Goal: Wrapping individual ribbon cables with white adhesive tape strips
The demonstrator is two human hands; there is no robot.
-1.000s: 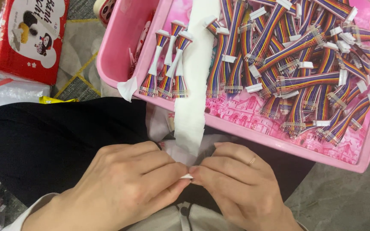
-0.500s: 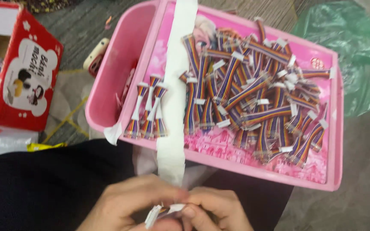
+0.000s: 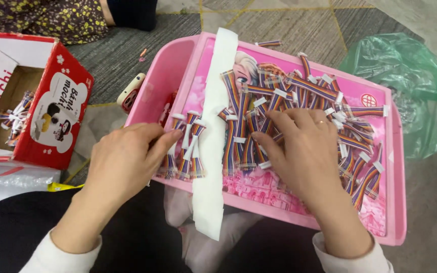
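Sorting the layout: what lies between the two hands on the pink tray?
In the head view, a white paper strip runs between the left hand and right hand, across the pink tray.

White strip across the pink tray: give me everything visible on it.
The white paper strip looks like thin backing paper or tape, long and flat, with torn, ragged ends. It runs from the pink tray's far rim, across its floor, over the near rim and hangs toward the lap. Rainbow ribbon cables lie against its left edge and more along its right. Neither hand touches it.
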